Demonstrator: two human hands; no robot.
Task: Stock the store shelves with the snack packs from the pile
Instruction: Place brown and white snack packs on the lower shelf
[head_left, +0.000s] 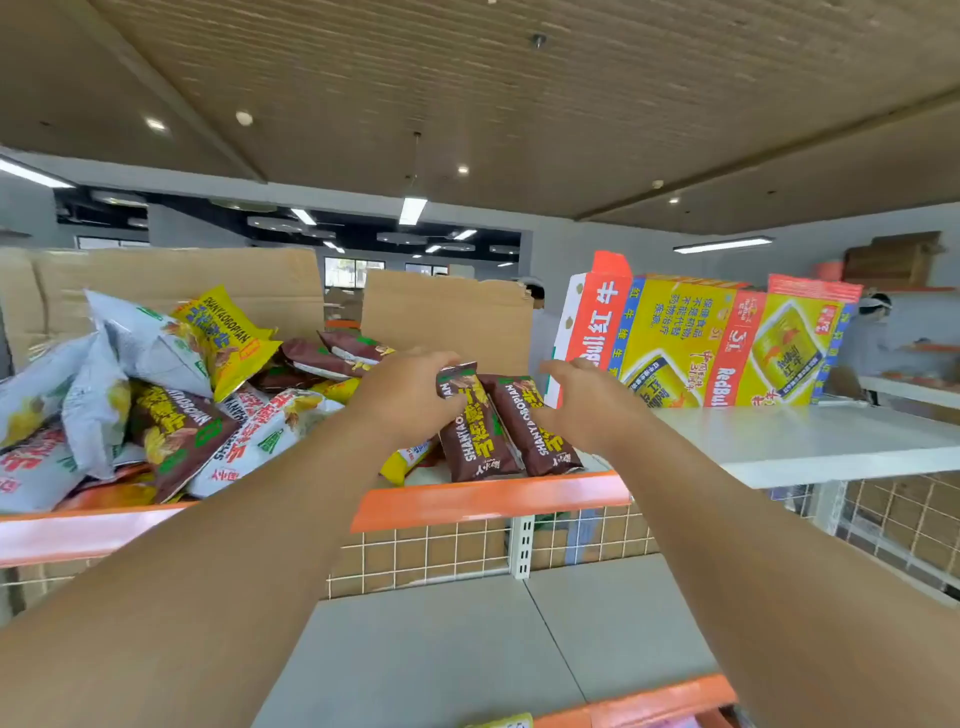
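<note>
Left forearm (234, 545) and right forearm (753, 519) reach forward over the lower grey shelf (467, 649), with bare board between them. Upper shelf (488, 500): orange front lip; two brown packs side by side, long edges touching, lower ends just behind the lip. Left hand (410, 395) pinches the top corner of the left brown pack (475, 431), fingers curled over it. Right hand (584, 402) lies against the outer edge of the right brown pack (530, 423), thumb spread; fingers hidden, cannot tell if it grips. Both packs read "SHANYAOBOPIAN". Pile (156, 395) of white, yellow and brown packs heaped left of the hands; same word on a yellow pack (223, 338). Cardboard flap (447, 317) upright behind the brown packs. To its right, a tilted carton (701, 343) marked "RedBull" and "红牛" on a white shelf (810, 441), with bare surface in front of it
</note>
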